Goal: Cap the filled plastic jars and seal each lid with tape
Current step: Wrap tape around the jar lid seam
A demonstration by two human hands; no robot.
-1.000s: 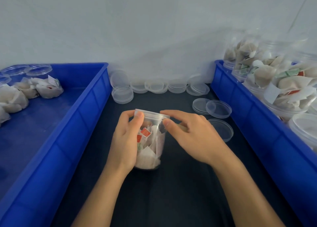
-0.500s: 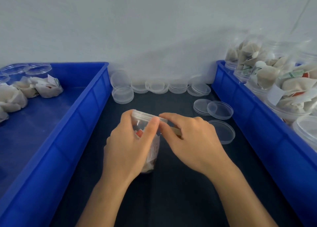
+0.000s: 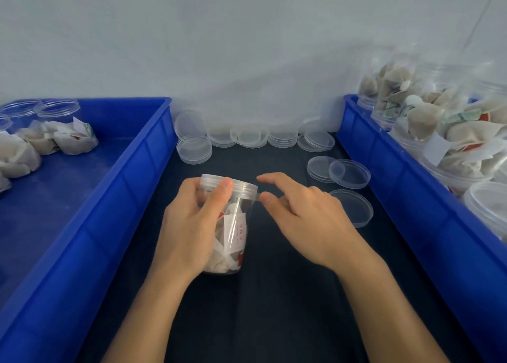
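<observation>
Clear plastic jar (image 3: 233, 225), filled with paper-wrapped packets, is standing slightly tilted on the dark bench (image 3: 274, 308) inside my left hand (image 3: 192, 225), whose grip is wrapping the wall with the thumb pressing the lid (image 3: 229, 186). To the right of that grip, my right hand (image 3: 310, 214) is pinching what I am judging to be a strip of tape (image 3: 259, 195) at the lid edge; the strip itself is barely visible. Risks I am watching: the tilted jar slipping, the lid shifting under thumb pressure, or the tape creasing and sticking to itself.
</observation>
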